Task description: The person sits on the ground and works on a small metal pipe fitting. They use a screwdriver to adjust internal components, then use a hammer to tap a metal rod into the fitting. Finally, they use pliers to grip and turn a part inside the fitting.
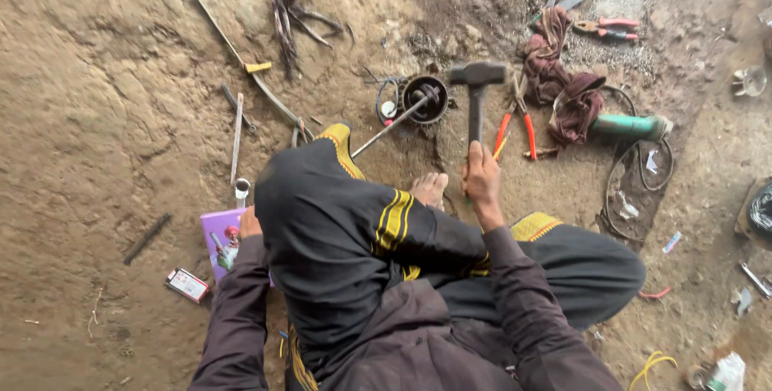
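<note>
On bare earth, head view: the right hand [482, 178] grips a hammer [476, 93] by its handle, head raised just beside a round metal part [425, 99]. The left hand [249, 224], mostly hidden behind the knee, rests by a purple box [219, 234]; its grip cannot be told. Red-handled pliers [517, 125] lie near.

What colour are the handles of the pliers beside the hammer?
Red-orange handles on the pliers, right of the hammer; head view.

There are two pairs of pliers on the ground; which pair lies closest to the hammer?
The orange-handled pliers, lying just beside the hammer held in the right hand. The red-handled pliers lie farther off, beyond the dark red rag.
</note>
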